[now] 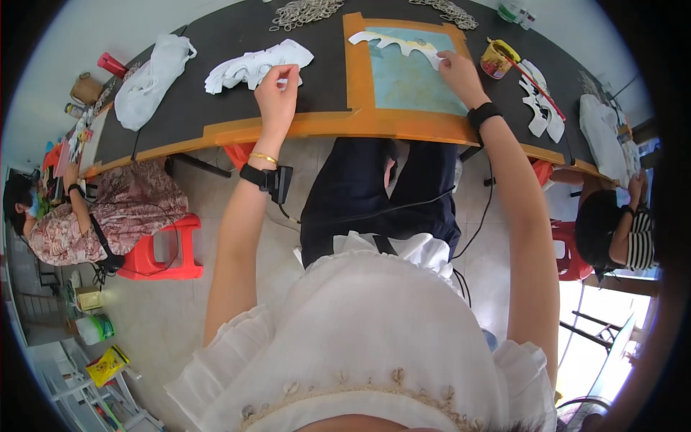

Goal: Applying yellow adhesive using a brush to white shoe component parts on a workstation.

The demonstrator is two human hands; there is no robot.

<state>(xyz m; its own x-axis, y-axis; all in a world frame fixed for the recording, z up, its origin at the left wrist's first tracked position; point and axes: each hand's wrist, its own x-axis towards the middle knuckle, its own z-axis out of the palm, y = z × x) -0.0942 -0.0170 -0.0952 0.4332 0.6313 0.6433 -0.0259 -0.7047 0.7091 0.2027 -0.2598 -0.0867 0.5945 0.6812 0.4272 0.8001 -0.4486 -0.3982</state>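
Note:
My right hand (463,79) pinches the right end of a white scalloped paper cutout (408,45). The cutout lies across a light blue sheet (410,83), which orange-brown tape borders on the dark table. A yellowish patch shows along the strip's middle. My left hand (277,99) is raised at the table's front edge, thumb and fingers pressed together. It is right beside a loose pile of similar white cutouts (248,66). Whether a cutout is between those fingertips cannot be made out.
A yellow tub (498,59) with a red-handled tool (536,88) across it stands right of the sheet, near more white cutouts (553,122). Chains (306,13) lie at the back. A white plastic bag (153,83) sits left. Co-workers sit at both sides; cables hang by my legs.

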